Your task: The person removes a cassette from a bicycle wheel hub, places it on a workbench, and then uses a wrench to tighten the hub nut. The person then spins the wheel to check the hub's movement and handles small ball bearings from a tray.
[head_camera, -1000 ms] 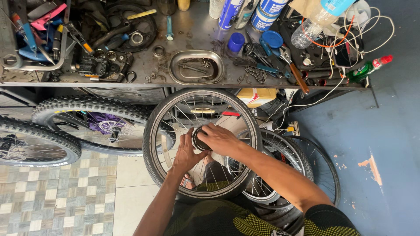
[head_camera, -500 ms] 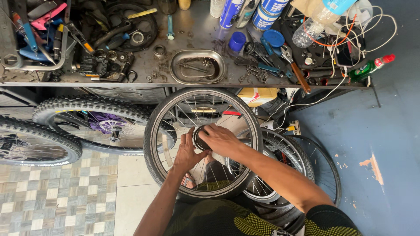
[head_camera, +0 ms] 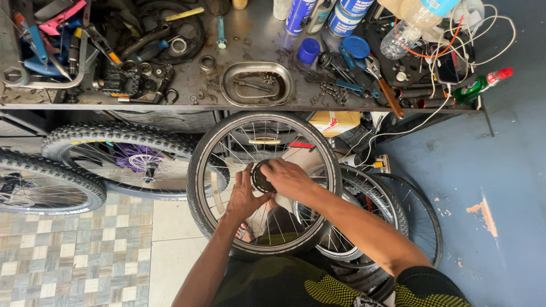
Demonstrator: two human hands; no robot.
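A spoked bicycle wheel (head_camera: 199, 170) with a black tyre lies flat over my knees, below the workbench. At its centre sits a dark round hub part (head_camera: 260, 177). My left hand (head_camera: 243, 196) grips this hub part from the lower left, thumb against its edge. My right hand (head_camera: 289, 176) covers it from the right, fingers curled over its top. Both forearms reach up from the bottom of the view.
A cluttered metal workbench (head_camera: 250, 40) runs across the top with tools, spray cans, bottles, cables and an oval metal tray (head_camera: 257, 83). Two knobbly-tyred wheels (head_camera: 85, 136) lean at left. More wheels (head_camera: 398, 210) lie at right. Tiled floor at lower left.
Both hands have stayed on the hub; the fingers shifted slightly around it. The wheel has not visibly moved.
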